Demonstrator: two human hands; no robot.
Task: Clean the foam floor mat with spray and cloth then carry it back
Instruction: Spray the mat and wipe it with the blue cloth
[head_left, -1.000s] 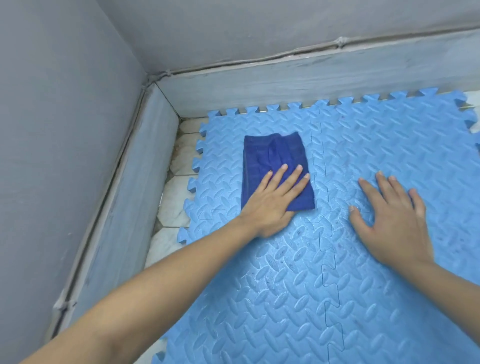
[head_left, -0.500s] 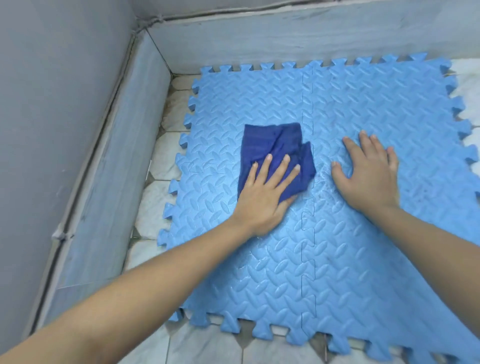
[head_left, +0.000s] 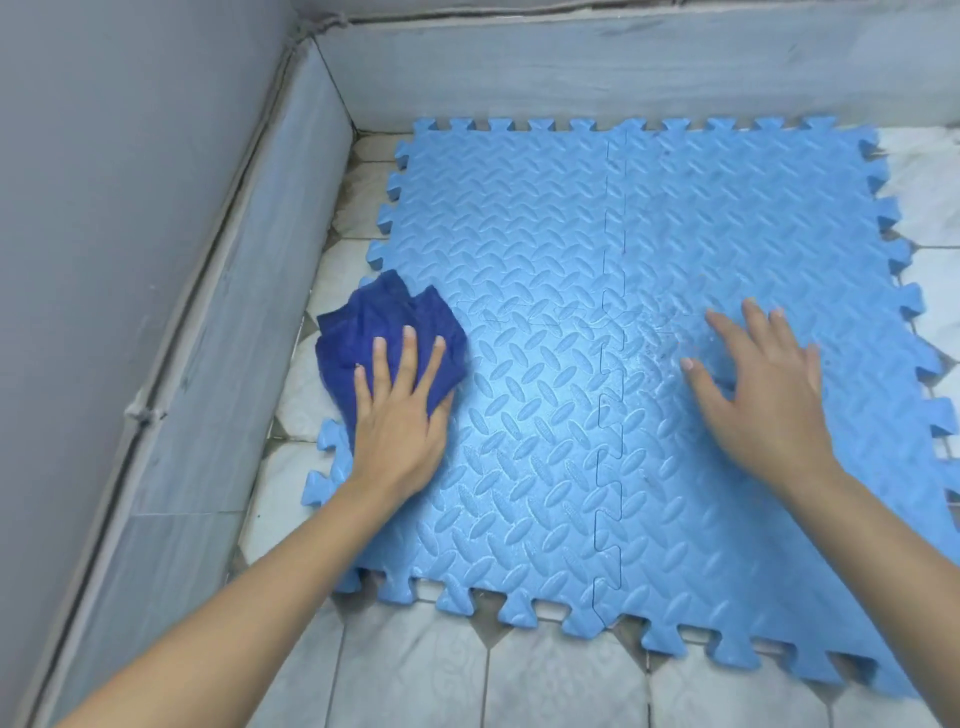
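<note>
A light blue foam mat (head_left: 649, 234) of interlocking tiles with toothed edges lies flat on the tiled floor in a room corner. A crumpled dark blue cloth (head_left: 374, 322) sits at the mat's left edge, partly over the floor tiles. My left hand (head_left: 400, 415) presses flat on the cloth with straight fingers. My right hand (head_left: 763, 395) rests flat on the mat's right half, fingers spread, beside a wet, shiny patch. No spray bottle is in view.
Grey walls with a pale skirting board (head_left: 249, 332) close in the left and far sides. White marble-look floor tiles (head_left: 519, 675) show in front of the mat, along its left edge and at the right.
My left hand has swept the cloth from the mat's middle to its left edge, and the cloth has bunched up. My right hand shifted right on the mat. The view pulled back.
</note>
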